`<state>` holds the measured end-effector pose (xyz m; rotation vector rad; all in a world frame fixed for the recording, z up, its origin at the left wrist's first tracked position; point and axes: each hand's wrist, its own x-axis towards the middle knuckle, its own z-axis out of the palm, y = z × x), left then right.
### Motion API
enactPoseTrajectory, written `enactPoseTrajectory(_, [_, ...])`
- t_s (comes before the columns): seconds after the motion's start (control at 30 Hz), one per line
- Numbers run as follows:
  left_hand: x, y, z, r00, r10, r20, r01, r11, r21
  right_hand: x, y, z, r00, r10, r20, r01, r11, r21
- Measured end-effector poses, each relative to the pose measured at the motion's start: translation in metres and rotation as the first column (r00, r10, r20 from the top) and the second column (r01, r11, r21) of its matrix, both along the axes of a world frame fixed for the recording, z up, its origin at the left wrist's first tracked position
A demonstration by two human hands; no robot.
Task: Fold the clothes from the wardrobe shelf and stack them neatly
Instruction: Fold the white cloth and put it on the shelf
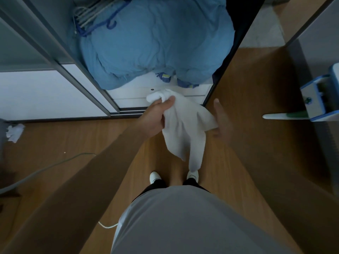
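A white garment [183,127] hangs in front of me, bunched at the top and trailing down toward my shoes. My left hand [156,118] is shut on its upper bunched end, just below the wardrobe shelf edge [139,92]. My right hand [222,121] is open, fingers spread, touching the garment's right edge without gripping it. On the shelf lies a large blue bundle of fabric [156,43], with a small patterned blue and yellow piece [166,77] peeking out beneath it.
Several hangers [95,17] lie at the shelf's back left. Sliding door rails [73,74] frame the wardrobe on the left and a dark panel [231,70] on the right. A crumpled paper [14,132] and a cable [45,169] lie on the wooden floor. A blue-white box [319,96] stands at right.
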<state>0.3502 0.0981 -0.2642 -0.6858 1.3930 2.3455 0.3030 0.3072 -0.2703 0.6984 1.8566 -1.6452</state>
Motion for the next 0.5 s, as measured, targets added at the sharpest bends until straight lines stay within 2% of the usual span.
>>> enactPoseTrajectory(0.07, [-0.002,0.002,0.003,1.000,-0.011,0.005,0.011,0.999,0.032,0.016,0.003,-0.009,0.998,-0.013,0.054,0.022,0.984,-0.178])
enactPoseTrajectory(0.13, [-0.004,0.001,0.005,0.999,-0.033,0.013,0.033,0.999,-0.003,0.026,0.005,-0.010,0.997,0.075,0.033,-0.060,0.945,-0.320])
enactPoseTrajectory(0.2, [-0.007,-0.001,0.007,0.998,-0.039,0.040,0.043,0.995,-0.087,0.031,0.008,-0.011,0.982,0.162,-0.096,-0.183,0.942,-0.283])
enactPoseTrajectory(0.3, [-0.010,-0.008,0.008,0.994,-0.036,0.106,0.059,0.973,-0.222,0.029,0.011,-0.008,0.962,0.134,-0.237,-0.175,0.972,-0.158])
enactPoseTrajectory(0.43, [-0.009,-0.020,0.005,0.980,-0.040,0.195,0.111,0.923,-0.369,0.019,0.010,0.009,0.938,0.172,-0.301,-0.177,0.984,0.013])
enactPoseTrajectory(0.5, [-0.006,-0.024,0.004,0.971,-0.052,0.233,0.133,0.928,-0.347,0.016,0.010,0.014,0.936,0.180,-0.302,-0.183,0.983,0.019])
